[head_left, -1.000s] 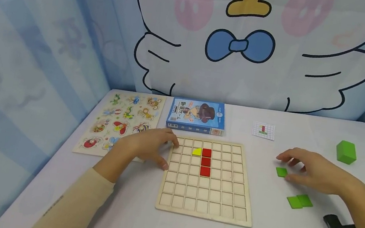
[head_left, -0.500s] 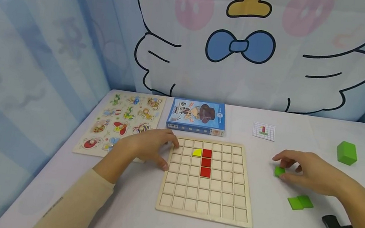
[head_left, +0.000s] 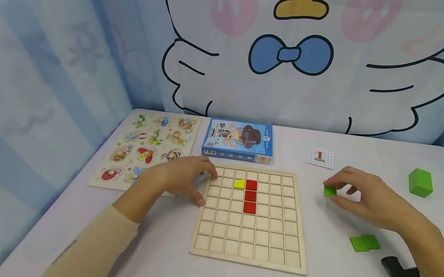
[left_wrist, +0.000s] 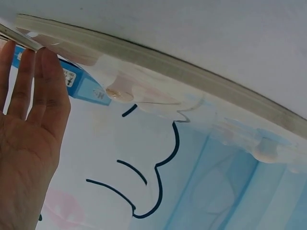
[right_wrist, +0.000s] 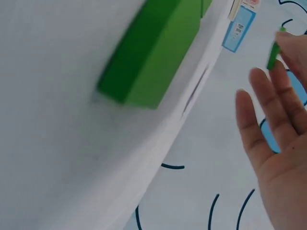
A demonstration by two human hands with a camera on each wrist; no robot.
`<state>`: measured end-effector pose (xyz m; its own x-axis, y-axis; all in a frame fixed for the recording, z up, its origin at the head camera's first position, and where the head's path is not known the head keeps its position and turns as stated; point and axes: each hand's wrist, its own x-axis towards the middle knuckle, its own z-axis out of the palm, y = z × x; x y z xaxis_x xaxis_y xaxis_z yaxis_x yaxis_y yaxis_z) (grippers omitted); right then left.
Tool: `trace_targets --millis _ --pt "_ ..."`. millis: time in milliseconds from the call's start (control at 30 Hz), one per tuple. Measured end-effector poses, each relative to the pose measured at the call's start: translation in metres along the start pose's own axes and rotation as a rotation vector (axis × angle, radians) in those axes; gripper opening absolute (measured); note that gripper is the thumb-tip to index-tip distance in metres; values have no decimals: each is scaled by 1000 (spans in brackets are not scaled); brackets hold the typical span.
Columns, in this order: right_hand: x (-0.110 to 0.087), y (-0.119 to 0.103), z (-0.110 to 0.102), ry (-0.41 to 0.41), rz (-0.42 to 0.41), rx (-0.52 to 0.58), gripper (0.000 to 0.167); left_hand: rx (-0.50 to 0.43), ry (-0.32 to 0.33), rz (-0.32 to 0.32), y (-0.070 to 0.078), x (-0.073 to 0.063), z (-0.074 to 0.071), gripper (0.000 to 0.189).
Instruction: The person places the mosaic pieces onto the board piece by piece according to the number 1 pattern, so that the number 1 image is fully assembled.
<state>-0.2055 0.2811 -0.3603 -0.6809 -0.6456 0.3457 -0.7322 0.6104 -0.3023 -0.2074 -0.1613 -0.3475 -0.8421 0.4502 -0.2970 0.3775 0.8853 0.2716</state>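
My right hand (head_left: 371,199) pinches a small green square tile (head_left: 330,191) between thumb and fingertips, off to the right of the wooden grid board (head_left: 247,262). The right wrist view shows this tile edge-on, with the other fingers stretched out. At the board's left edge, my left hand (head_left: 176,174) touches the frame with thumb and fingertips. Its fingers (left_wrist: 50,81) look straight in the left wrist view. On the grid sit a column of red tiles (head_left: 251,196) and one yellow rounded piece (head_left: 239,184) beside the top one.
Two overlapping green tiles (head_left: 365,243) lie below my right hand, and a green block (head_left: 421,182) stands farther right. A small pattern card (head_left: 320,157) lies behind the board. A blue box (head_left: 238,141) and an insect picture board (head_left: 116,161) are at the back left.
My right hand has picked up the green tile from the table and moved it left and away from me. The left hand has stayed at the board's edge.
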Motion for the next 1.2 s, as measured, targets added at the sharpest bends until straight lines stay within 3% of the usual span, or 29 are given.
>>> trace_targets --millis 233,533,867,1200 --pt "9 -9 1 88 -13 14 45 -6 -6 -8 2 1 2 67" --pt "23 -15 1 133 -119 34 45 4 -4 -1 3 2 0 68" --pt "48 -34 7 80 -124 52 37 10 -4 -7 0 -1 -2 69" --pt "61 -44 19 4 -110 117 32 2 -6 -12 -2 1 0 68"
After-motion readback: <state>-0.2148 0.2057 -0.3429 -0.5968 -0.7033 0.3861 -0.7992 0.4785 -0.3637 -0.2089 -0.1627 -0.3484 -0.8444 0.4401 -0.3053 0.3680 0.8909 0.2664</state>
